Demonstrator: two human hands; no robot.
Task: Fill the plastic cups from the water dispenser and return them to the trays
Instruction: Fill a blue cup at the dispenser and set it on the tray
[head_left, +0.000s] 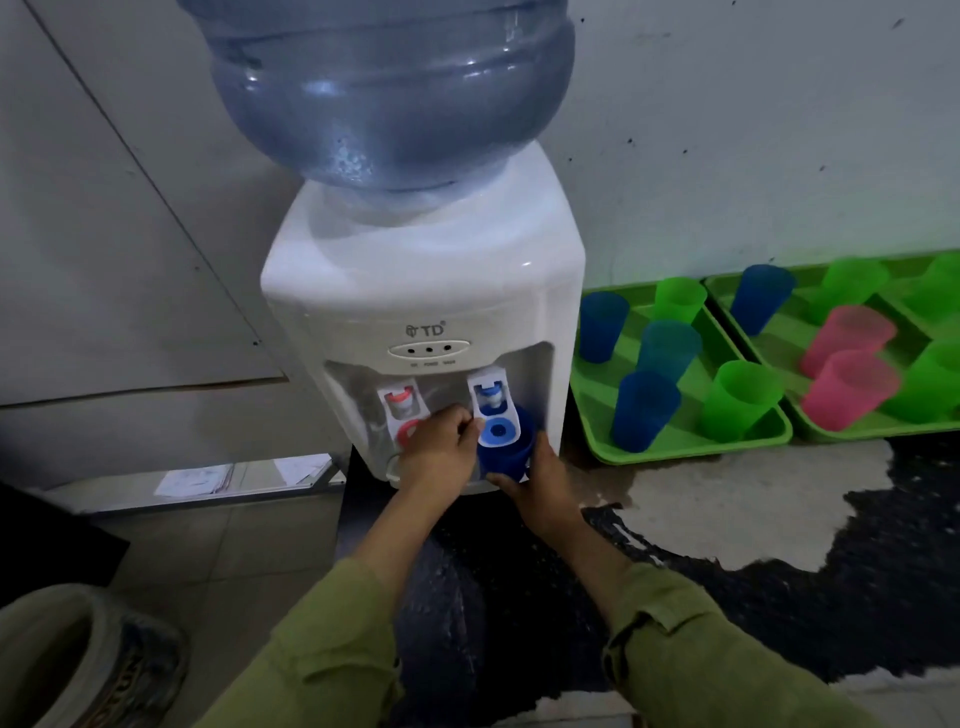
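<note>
Head view: mid-fill, the right hand (540, 488) grips a blue cup (506, 460) under the blue tap (496, 415) that the left hand (441, 447) pinches; next likely needs a level carry to the tray (691, 453).

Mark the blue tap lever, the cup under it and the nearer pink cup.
blue tap lever (497, 430), head view, its round blue pad.
blue cup (509, 460), head view, its side wall.
nearer pink cup (844, 397), head view, its side wall.

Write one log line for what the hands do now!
step: filling | right hand: holds blue cup under blue tap | left hand: pinches tap lever | green trays: spare cups standing
</note>
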